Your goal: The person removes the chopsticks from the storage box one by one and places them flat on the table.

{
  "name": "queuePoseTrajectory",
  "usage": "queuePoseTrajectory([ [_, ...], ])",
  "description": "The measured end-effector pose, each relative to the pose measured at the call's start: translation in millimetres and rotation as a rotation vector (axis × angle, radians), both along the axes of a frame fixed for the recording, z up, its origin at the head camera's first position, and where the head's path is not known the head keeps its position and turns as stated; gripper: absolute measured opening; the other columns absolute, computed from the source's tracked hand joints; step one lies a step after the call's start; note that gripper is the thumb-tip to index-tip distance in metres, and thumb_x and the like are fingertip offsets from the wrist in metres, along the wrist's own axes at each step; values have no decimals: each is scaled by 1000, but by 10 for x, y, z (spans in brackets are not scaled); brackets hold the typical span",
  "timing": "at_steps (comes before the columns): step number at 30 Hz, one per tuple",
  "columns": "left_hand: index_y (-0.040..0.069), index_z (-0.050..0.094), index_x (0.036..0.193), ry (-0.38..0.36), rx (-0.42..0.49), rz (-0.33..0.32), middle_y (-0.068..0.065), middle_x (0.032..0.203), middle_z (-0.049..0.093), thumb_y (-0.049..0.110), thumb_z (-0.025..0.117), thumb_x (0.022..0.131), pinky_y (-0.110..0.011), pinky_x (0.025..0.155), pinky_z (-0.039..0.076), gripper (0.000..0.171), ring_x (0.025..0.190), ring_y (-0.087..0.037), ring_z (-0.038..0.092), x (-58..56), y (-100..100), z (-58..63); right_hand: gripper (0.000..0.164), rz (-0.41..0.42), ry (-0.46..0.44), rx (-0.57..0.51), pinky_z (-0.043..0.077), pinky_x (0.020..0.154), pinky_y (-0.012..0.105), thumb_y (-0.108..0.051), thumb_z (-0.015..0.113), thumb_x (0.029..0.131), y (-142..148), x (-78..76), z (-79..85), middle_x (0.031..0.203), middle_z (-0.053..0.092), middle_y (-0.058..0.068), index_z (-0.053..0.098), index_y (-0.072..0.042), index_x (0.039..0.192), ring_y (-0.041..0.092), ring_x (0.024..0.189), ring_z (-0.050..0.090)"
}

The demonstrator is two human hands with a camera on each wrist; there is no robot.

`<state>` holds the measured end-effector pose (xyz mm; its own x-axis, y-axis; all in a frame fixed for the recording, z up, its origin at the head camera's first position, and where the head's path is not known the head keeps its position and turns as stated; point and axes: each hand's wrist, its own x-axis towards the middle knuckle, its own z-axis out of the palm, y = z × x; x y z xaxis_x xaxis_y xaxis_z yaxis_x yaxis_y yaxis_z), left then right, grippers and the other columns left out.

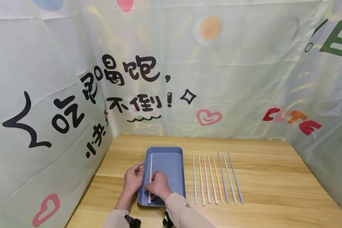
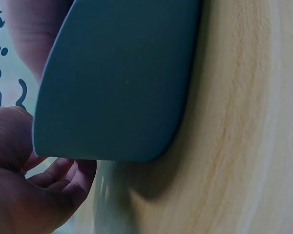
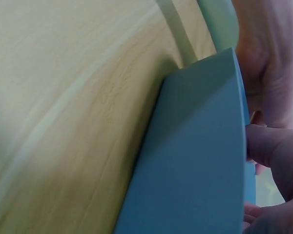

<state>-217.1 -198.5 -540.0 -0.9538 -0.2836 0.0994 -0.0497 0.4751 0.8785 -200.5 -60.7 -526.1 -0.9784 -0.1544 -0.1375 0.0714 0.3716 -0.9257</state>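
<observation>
In the head view a blue-grey rectangular tray point(image 1: 174, 167) lies on the table. A pale, slim chopstick point(image 1: 151, 167) runs lengthwise along the tray's left side; whether a second one lies against it is unclear. My right hand point(image 1: 159, 185) reaches into the tray and pinches this chopstick near its lower end, its fingertips partly hidden. At the tray's left rim my left hand point(image 1: 133, 179) holds the edge with bent fingers. The left wrist view shows that hand's fingers point(image 2: 80, 183) beside the tray wall point(image 2: 117, 97). In the right wrist view, the chopstick is hidden behind the tray wall point(image 3: 195, 146).
Right of the tray, several chopsticks point(image 1: 209, 177) in blue, pink, orange, purple and green lie side by side on the wooden table point(image 1: 273, 177). A printed cloth point(image 1: 239, 79) stands behind the table and along both sides.
</observation>
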Motion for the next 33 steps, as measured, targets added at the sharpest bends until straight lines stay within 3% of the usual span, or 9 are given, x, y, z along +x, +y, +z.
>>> queuePoseTrajectory([
  [4,3,72,131,0,5,-1,-18,100,75,0,61,100,-23,64,51,34,80,-15,65,-10,1,-6,26,26,-21,15,55,40,37,5,76,74,110,-1,46,73,55,14,54,-1,86,27,40,63],
  [11,3,73,131,3,0,-5,-15,100,74,1,62,100,-23,69,51,33,85,-17,65,-14,-7,1,25,59,-23,11,55,41,37,2,74,80,373,-17,194,62,62,8,59,4,101,13,36,56],
  [17,4,73,131,3,-11,-2,-14,99,74,2,62,100,-24,70,51,32,85,-18,64,-4,-26,9,26,90,15,7,58,46,40,3,72,84,582,-32,394,63,66,9,59,5,107,15,39,59],
  [22,3,73,131,0,-15,-7,-14,100,73,2,62,101,-24,71,51,32,86,-18,64,5,-28,9,27,73,57,24,58,46,42,4,72,82,722,-50,484,66,62,6,60,6,107,15,39,59],
  [33,4,73,131,-11,-19,-4,-13,99,73,2,62,101,-25,71,51,32,86,-18,63,3,-16,-8,33,9,53,85,58,47,37,1,74,83,1057,-130,525,73,61,7,61,5,113,16,43,60],
])
